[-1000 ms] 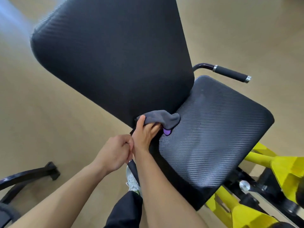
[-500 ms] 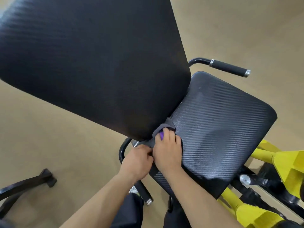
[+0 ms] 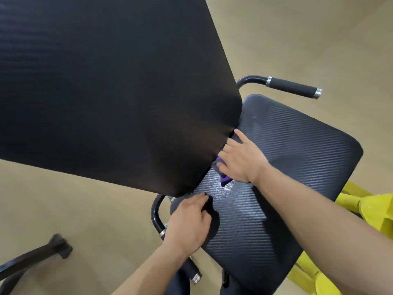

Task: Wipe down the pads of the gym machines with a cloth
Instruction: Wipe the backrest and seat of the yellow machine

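A large black back pad (image 3: 110,88) fills the upper left and overhangs the black ribbed seat pad (image 3: 282,177) at the right. My right hand (image 3: 240,160) lies flat on the seat pad where it meets the back pad and presses a grey and purple cloth (image 3: 223,177); only a small part of the cloth shows under my palm. My left hand (image 3: 189,224) rests with curled fingers on the near left edge of the seat pad, holding nothing that I can see. A damp sheen marks the seat between my hands.
Two black handles with foam grips flank the seat, one at the far right (image 3: 291,87) and one near my left wrist (image 3: 157,218). Yellow machine frame (image 3: 365,209) runs along the right. A dark machine foot (image 3: 59,245) stands on the tan floor at lower left.
My right hand has slid with the cloth along the seam toward the far side of the seat. My left hand has parted from it and stays at the near edge.
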A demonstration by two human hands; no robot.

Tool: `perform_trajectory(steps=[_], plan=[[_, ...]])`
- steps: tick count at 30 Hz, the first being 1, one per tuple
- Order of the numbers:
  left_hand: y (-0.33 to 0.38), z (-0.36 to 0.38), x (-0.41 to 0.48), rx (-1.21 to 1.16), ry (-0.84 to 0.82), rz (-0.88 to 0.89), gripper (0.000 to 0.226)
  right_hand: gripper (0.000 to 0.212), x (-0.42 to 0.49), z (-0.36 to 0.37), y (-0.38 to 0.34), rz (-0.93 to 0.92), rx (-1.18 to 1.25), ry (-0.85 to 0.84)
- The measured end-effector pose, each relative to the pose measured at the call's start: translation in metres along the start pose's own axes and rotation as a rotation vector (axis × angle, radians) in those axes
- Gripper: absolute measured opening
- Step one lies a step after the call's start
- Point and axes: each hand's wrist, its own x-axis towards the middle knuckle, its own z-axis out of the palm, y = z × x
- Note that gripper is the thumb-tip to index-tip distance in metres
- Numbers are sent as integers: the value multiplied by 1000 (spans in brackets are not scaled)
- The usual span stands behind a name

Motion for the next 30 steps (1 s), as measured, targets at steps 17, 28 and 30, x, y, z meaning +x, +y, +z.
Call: perform_trajectory(steps=[17, 28, 30], plan=[[-18, 13, -5, -117, 21, 19, 47, 63, 21, -24, 91, 555, -47, -73], [-16, -31, -24, -277, 155, -77, 36, 54, -17, 14, -99, 285, 79, -62], [-15, -41, -26, -272, 154, -81, 35, 51, -27, 13, -127, 209, 113, -108]])
